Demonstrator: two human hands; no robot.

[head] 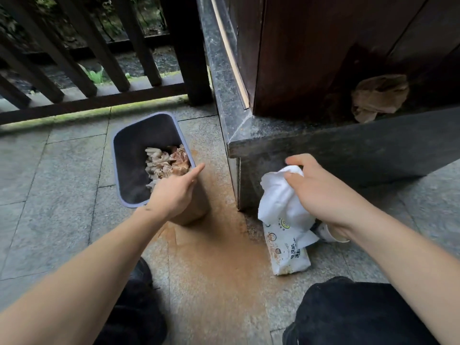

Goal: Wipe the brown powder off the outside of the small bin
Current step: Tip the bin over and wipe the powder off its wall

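Standing on the paved floor (62, 183), the small bin (132, 158) looks like light, stiff plastic, likely to slide. My left hand (174, 195) steadies its near rim, fingers hidden; my right hand (321, 192) fingers (297, 159) pinch 1 soft white wipe (281, 200).

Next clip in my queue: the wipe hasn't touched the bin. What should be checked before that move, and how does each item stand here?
1. Grip on the white wipe: ok, the right hand pinches its top.
2. Wipe clear of the pack: cannot tell, its lower end overlaps the pack's top.
3. The small bin steadied: ok, the left hand rests on its near right corner; its fingers are hidden.
4. Bin upright: ok, the opening faces up.
5. Outer wall clean: not ok, brown powder coats the side below the left hand.
6. Clean floor tiles: not ok, powder lies between bin and pack.
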